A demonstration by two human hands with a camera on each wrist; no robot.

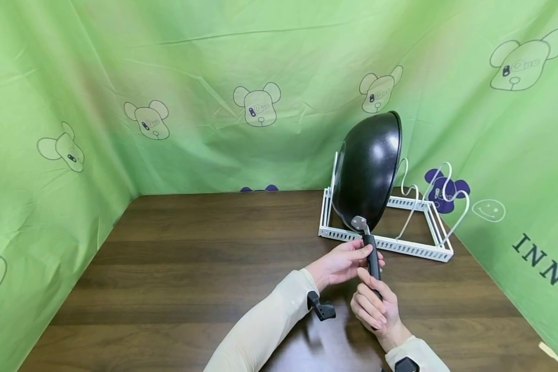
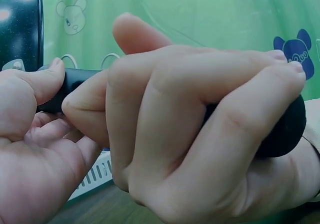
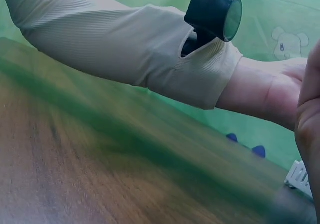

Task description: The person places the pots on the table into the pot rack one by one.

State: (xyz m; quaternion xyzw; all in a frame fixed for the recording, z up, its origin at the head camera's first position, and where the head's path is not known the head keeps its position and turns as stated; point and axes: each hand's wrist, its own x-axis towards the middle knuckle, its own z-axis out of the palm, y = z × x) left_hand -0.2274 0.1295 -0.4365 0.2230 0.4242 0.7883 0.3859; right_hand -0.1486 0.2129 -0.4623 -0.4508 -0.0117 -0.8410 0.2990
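Observation:
A black wok (image 1: 367,165) stands on edge at the white rack (image 1: 414,250), its rounded underside toward the left. Its black handle (image 1: 372,258) points down toward me. Close to the wok, my left hand (image 1: 341,262) holds the handle between thumb and fingers, also seen in the left wrist view as the left hand (image 2: 30,114). My right hand (image 1: 375,307) grips the handle's lower end; in the left wrist view the right hand (image 2: 190,114) has its fingers curled round it. Whether the wok's weight rests on the rack cannot be told.
Curved white wire dividers (image 1: 455,194) rise from the rack's right part. The brown wooden table (image 1: 204,268) extends left of it. A green printed curtain (image 1: 200,150) hangs behind and along both sides. A pale scrap (image 1: 552,354) lies near the right edge.

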